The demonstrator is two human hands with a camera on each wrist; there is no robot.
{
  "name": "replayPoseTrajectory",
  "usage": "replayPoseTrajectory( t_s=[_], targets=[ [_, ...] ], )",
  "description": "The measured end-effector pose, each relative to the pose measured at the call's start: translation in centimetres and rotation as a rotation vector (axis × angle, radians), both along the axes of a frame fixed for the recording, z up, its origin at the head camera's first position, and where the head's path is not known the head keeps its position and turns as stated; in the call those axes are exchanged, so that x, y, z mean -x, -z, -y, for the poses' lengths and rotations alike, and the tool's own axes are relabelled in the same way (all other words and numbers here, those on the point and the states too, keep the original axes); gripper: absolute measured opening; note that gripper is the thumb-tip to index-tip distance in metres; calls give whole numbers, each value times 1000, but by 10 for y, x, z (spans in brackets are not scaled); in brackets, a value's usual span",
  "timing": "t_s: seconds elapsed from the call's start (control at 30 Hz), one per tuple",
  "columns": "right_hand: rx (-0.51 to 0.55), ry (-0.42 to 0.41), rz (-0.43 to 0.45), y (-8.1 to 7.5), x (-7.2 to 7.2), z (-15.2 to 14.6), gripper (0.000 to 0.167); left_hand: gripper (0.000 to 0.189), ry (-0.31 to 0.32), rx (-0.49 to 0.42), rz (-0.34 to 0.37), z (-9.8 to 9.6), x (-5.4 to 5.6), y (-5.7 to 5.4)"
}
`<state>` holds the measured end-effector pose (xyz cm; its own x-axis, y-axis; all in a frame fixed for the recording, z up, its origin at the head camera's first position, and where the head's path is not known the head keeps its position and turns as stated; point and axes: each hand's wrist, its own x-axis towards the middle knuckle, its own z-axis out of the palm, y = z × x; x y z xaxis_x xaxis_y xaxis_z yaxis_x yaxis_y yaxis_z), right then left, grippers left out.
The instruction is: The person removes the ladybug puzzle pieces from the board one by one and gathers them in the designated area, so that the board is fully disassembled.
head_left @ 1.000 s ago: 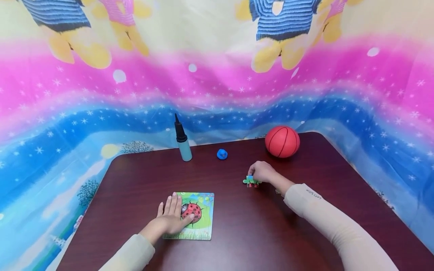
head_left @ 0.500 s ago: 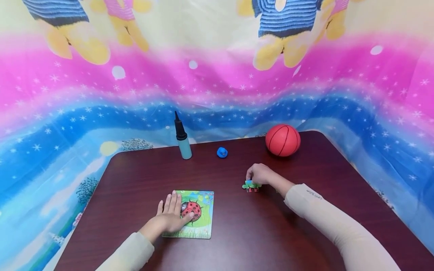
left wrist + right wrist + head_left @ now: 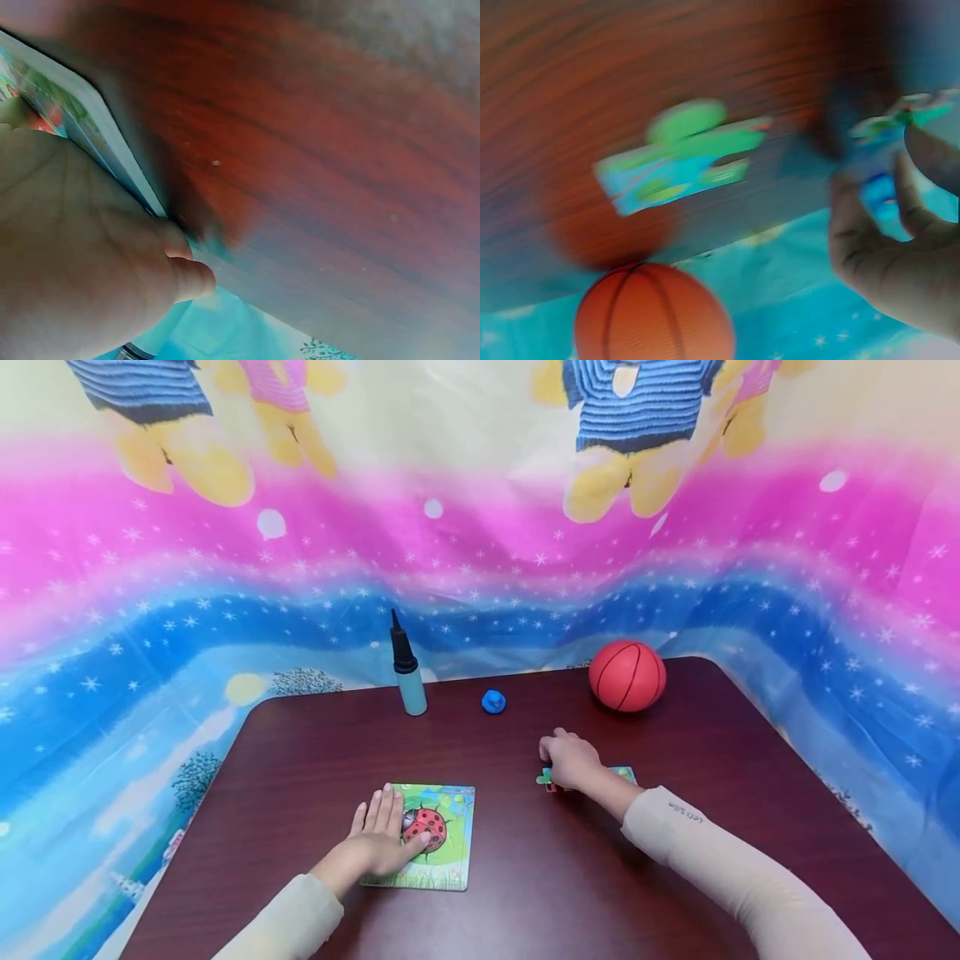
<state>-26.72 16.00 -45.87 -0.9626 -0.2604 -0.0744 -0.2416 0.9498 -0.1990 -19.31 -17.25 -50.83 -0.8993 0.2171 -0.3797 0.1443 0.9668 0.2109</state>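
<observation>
My left hand point(image 3: 382, 835) lies flat, fingers straight, over the left part of a square ladybug puzzle point(image 3: 450, 868); the left wrist view shows this palm point(image 3: 82, 247) beside the puzzle's edge point(image 3: 120, 139). Farther right, my right hand point(image 3: 573, 760) is bent low over small jigsaw pieces point(image 3: 543, 778), hiding most of them in the head view. From the right wrist, the thumb is at the near edge of these green and blue pieces, with curled fingers point(image 3: 847, 217) at the far side. A separate puzzle piece point(image 3: 682, 161) lies on the tabletop beside that hand.
On the dark wooden table point(image 3: 337, 752) stands a teal hand pump point(image 3: 411, 689) with a black nozzle. A small blue toy duck point(image 3: 493, 702) and a red basketball point(image 3: 627, 677) sit along the back. A printed cloth point(image 3: 480, 552) hangs behind the table.
The right hand drew the small pieces slightly toward the body, then dropped lower over them. A piece to its right has come into view. The left hand stays put.
</observation>
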Motion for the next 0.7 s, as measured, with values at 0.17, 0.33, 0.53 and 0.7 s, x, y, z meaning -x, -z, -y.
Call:
replayPoseTrajectory(
  t_s=[0.17, 0.33, 0.53, 0.7],
  targets=[
    [72, -142, -175, -5, -17, 44, 36, 101, 19, 4, 2, 2, -2, -7],
    [97, -360, -162, -12, -41, 99, 28, 87, 82, -130, -12, 4, 0, -32],
    [26, -453, -120, -2, -54, 149, 34, 85, 142, -174, -90, 12, 1, -43],
    [-29, -456, -100, 8, -52, 175, 46, 95, 135, -153, -98, 20, -3, -42]
  ],
)
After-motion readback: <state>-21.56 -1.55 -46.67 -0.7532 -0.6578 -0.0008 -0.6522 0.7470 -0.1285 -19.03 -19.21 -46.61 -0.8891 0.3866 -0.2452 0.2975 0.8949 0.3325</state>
